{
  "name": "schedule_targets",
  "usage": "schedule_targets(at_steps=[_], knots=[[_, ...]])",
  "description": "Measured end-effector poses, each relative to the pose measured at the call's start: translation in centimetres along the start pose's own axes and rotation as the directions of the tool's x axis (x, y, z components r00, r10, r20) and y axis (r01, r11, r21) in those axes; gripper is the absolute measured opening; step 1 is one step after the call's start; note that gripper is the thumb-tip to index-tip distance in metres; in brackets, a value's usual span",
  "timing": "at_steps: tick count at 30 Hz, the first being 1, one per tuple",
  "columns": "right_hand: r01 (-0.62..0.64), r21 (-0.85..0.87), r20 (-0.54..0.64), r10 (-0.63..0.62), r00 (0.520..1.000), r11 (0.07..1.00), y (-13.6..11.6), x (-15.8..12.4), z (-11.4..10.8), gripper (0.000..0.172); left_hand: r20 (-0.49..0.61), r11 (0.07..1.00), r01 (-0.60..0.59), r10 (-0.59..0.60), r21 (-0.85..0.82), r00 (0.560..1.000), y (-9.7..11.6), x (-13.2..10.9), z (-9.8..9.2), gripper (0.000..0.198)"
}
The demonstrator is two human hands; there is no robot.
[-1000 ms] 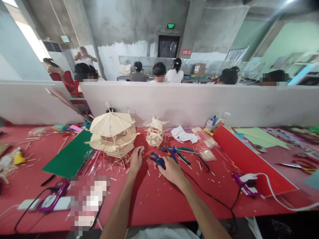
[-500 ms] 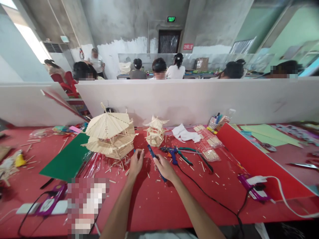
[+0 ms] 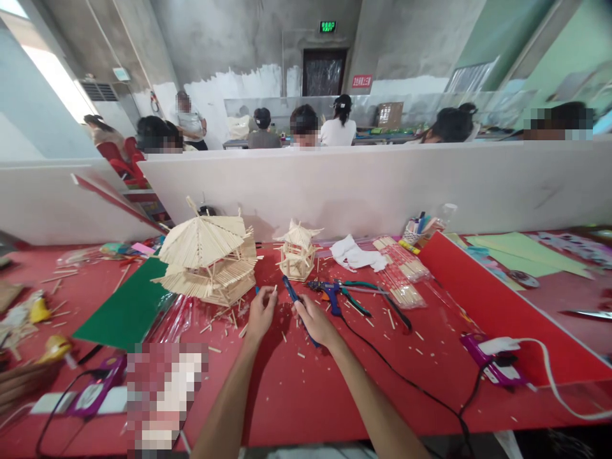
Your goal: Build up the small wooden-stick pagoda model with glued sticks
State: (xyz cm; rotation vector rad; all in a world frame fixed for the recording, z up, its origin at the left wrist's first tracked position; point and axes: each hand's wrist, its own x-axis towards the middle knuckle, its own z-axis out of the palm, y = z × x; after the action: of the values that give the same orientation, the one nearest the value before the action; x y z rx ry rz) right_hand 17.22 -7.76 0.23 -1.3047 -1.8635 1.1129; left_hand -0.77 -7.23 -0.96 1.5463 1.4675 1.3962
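My left hand (image 3: 261, 315) is closed in a pinch, with the pale end of a short wooden stick (image 3: 275, 289) at its fingertips. A small blue piece shows at its left edge, too hidden to name. My right hand (image 3: 313, 319) grips a long, slim blue tool (image 3: 289, 290), whose exact kind I cannot make out. Just beyond the hands stands a small stick pavilion (image 3: 297, 255) with a pointed roof. To its left is a larger two-tiered stick pavilion (image 3: 205, 258). A blue glue gun (image 3: 332, 294) and green-handled pliers (image 3: 356, 299) lie right of my right hand.
Bundled sticks (image 3: 404, 280) and a white cloth (image 3: 356, 254) lie at back right. A red board (image 3: 502, 306) and purple power strip (image 3: 495, 366) are on the right. At lower left, a co-worker's hand (image 3: 23, 382) is near a yellow tool (image 3: 56, 348). A white partition (image 3: 335, 182) stands behind.
A co-worker's hand and a yellow tool have come into view at the lower left. My hands have barely moved, and the view has shifted slightly.
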Motion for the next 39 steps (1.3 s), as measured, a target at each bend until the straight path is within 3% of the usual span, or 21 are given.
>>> schedule_targets(at_steps=[6, 25, 32, 39], knots=[[0.061, 0.000, 0.009, -0.061, 0.998, 0.998, 0.1, -0.2, 0.8, 0.036, 0.067, 0.987, 0.061, -0.051, -0.147, 0.996, 0.3, 0.0, 0.1, 0.035], [0.122, 0.025, 0.005, -0.122, 0.992, 0.992, -0.3, -0.8, 0.4, 0.031, 0.112, 0.977, 0.109, -0.089, -0.183, 0.990, 0.3, 0.2, 0.3, 0.033], [0.104, 0.023, -0.005, -0.104, 0.995, 0.994, -0.3, -0.8, -0.1, 0.031, 0.122, 0.994, 0.087, -0.078, -0.071, 0.989, 0.5, 0.2, -0.1, 0.035], [0.091, 0.066, 0.007, -0.091, 0.996, 0.994, 0.5, -0.8, -0.3, 0.032, 0.111, 0.980, -0.006, -0.016, 0.197, 0.994, 0.8, 0.1, -0.6, 0.037]])
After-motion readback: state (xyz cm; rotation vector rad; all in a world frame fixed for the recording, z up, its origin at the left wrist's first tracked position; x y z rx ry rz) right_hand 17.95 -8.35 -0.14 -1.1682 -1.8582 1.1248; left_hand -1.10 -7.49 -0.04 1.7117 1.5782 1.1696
